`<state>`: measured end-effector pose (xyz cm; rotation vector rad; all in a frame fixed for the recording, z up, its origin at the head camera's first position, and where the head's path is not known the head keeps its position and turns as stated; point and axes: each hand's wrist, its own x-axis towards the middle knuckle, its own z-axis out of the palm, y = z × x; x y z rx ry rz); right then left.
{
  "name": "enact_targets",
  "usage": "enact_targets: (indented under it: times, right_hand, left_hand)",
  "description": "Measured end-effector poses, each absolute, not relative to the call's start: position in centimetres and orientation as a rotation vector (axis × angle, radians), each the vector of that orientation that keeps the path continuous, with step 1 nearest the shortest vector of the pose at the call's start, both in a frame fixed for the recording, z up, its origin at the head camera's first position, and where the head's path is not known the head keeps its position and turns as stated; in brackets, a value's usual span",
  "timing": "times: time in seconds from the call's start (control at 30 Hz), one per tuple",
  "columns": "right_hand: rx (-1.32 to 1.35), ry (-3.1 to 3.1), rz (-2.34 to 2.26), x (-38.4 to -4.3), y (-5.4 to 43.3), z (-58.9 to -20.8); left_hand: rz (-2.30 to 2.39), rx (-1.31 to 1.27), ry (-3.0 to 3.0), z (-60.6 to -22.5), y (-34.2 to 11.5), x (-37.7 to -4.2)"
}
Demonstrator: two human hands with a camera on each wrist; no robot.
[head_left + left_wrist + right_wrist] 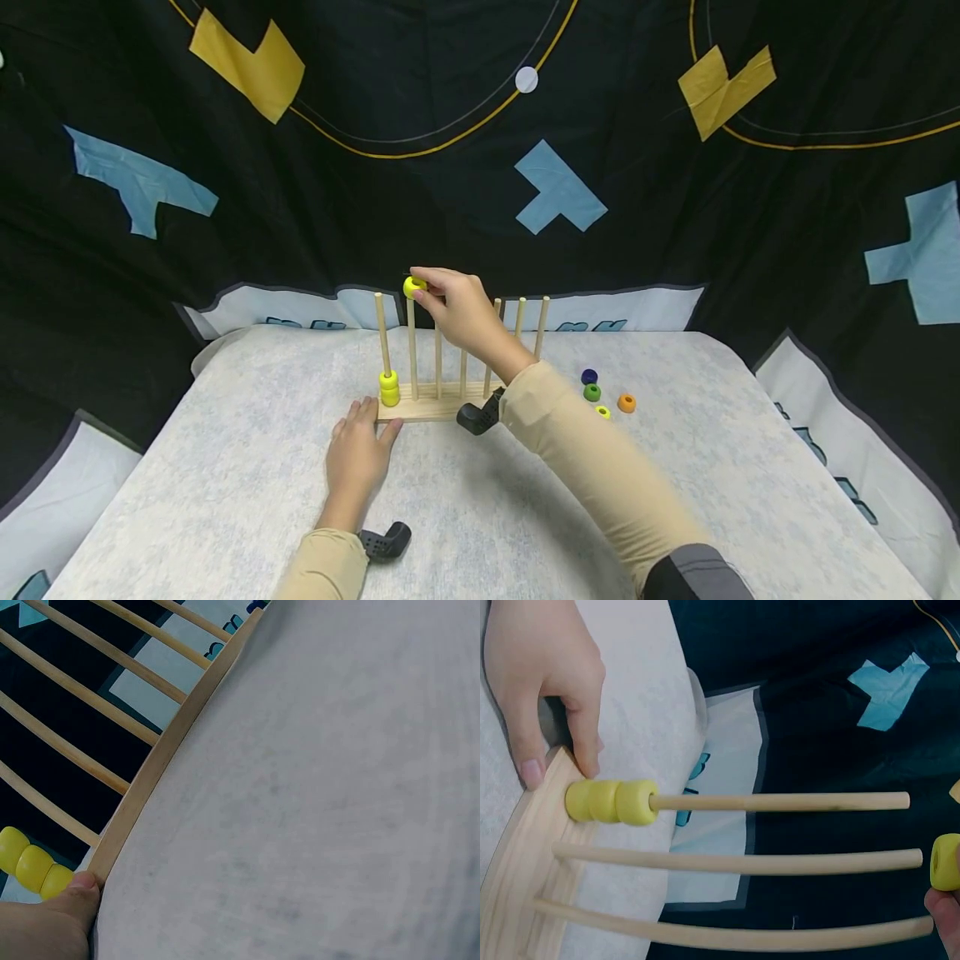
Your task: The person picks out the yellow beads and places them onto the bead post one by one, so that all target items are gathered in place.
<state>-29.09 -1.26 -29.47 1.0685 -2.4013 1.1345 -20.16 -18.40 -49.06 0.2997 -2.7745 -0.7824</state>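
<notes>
A wooden peg rack (427, 410) with a row of upright pegs stands on the table. Three yellow beads (613, 802) are stacked at the bottom of its end peg (382, 333). My left hand (358, 462) grips that end of the base, with the thumb at the front edge (112, 847) and fingers at the other side. Up at the tip of the second peg (742, 862), my right hand (467, 310) pinches another yellow bead (414, 287) between thumb and fingers. In the right wrist view, the bead's hole faces the peg's tip, with a small gap between.
Right of the rack, a dark blue bead (589, 377), a green bead (592, 392), an orange bead (627, 403) and a yellow bead (603, 412) lie on the pale cloth (750, 467). Behind the table hangs a black curtain (420, 217). My right forearm crosses over the rack's right part.
</notes>
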Motion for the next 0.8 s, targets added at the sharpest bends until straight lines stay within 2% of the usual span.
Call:
enact_targets:
  times: [0.8]
  right_hand:
    - [1.103,-2.399,1.146,-28.7,-4.5,-29.4]
  left_hand:
    - [-0.767,0.307,-2.779,-48.9,-18.4,-20.2]
